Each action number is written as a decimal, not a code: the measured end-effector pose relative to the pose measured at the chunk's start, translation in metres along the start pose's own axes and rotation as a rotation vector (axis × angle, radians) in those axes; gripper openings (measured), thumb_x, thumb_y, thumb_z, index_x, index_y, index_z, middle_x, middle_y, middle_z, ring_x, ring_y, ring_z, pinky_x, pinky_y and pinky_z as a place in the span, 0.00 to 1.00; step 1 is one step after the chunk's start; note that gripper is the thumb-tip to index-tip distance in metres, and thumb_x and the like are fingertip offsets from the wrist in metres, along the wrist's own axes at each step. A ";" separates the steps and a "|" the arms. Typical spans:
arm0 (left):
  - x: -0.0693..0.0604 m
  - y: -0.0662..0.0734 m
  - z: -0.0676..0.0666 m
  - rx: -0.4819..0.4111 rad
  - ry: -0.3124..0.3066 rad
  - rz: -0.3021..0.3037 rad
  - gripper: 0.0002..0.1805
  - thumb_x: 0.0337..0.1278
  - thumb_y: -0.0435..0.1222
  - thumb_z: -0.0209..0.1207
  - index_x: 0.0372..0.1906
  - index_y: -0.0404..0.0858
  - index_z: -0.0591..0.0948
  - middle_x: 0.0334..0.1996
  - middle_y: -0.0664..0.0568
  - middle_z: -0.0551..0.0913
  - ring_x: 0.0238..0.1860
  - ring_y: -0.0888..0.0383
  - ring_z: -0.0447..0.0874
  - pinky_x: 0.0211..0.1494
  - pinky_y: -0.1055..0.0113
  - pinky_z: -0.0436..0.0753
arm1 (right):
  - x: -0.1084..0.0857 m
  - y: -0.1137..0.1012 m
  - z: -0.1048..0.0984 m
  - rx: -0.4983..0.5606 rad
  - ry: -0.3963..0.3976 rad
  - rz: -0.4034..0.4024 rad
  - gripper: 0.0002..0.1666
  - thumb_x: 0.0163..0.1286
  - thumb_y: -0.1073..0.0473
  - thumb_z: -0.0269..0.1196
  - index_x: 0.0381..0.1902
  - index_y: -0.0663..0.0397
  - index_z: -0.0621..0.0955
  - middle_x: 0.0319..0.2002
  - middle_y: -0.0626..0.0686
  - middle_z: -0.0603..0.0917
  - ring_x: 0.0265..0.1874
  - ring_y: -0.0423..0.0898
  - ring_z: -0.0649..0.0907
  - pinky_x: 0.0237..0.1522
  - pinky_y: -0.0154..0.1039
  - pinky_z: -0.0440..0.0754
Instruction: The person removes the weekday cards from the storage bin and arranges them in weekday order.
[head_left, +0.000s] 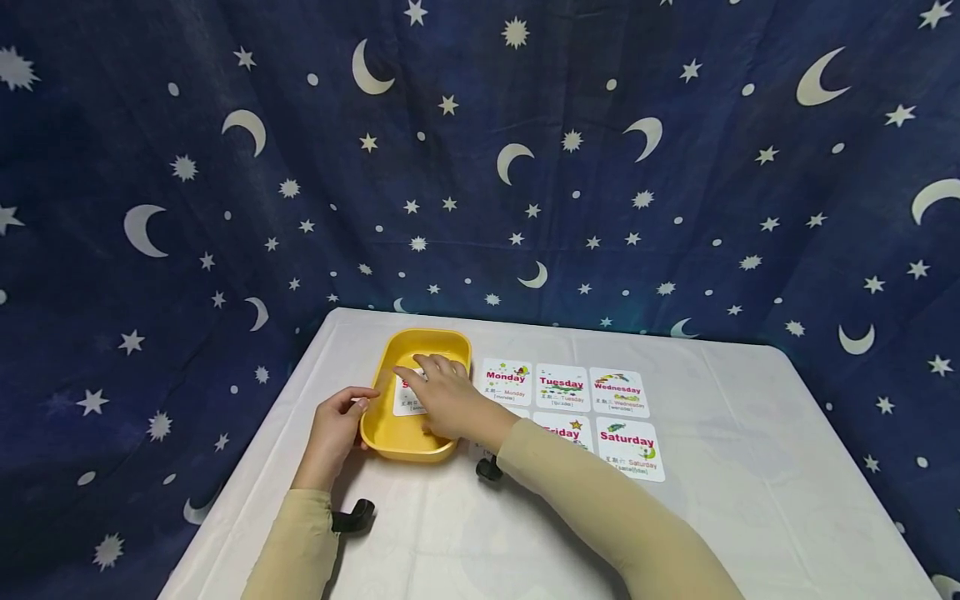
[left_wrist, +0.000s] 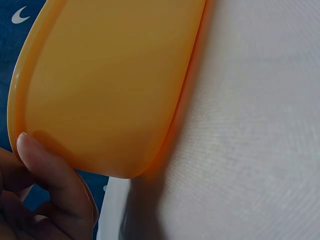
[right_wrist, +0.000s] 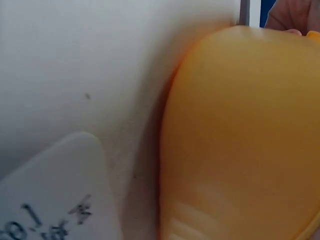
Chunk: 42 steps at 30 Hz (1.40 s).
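Observation:
A yellow tray (head_left: 411, 450) stands on the left part of the table, and a white card (head_left: 406, 402) with red lettering lies in it, partly covered. My left hand (head_left: 333, 429) holds the tray's left rim; in the left wrist view its thumb (left_wrist: 47, 162) lies against the yellow wall. Over the tray reaches my right hand (head_left: 450, 400), its fingers spread above the card's upper right part. Whether the fingertips touch the card is hidden. Only the tray's outer side (right_wrist: 235, 135) shows beneath that hand in the right wrist view.
Right of the tray lie two rows of weekday cards: Monday (head_left: 507, 382), Tuesday (head_left: 562, 388) and Wednesday (head_left: 618, 393) behind, Saturday (head_left: 630, 448) and Friday (head_left: 564, 427) in front. My right forearm partly covers the front row. A dark blue star-and-moon cloth (head_left: 480, 208) hangs behind the white table (head_left: 750, 500).

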<state>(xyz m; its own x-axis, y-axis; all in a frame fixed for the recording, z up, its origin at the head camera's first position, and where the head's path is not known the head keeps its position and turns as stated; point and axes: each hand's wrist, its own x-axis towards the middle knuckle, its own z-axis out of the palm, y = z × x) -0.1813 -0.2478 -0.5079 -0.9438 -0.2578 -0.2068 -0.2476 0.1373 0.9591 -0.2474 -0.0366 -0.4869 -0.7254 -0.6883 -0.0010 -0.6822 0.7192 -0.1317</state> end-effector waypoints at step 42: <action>0.002 -0.003 0.000 -0.002 0.006 0.004 0.15 0.83 0.32 0.53 0.61 0.35 0.85 0.35 0.46 0.75 0.18 0.57 0.75 0.22 0.67 0.81 | 0.031 -0.004 -0.011 -0.023 -0.241 0.192 0.56 0.58 0.53 0.83 0.80 0.36 0.68 0.67 0.56 0.74 0.62 0.54 0.73 0.72 0.55 0.74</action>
<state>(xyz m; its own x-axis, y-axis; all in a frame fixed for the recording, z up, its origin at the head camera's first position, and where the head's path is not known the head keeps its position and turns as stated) -0.1822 -0.2482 -0.5112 -0.9434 -0.2634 -0.2015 -0.2432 0.1363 0.9604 -0.2678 -0.0596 -0.4755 -0.8005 -0.5404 -0.2591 -0.5387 0.8383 -0.0839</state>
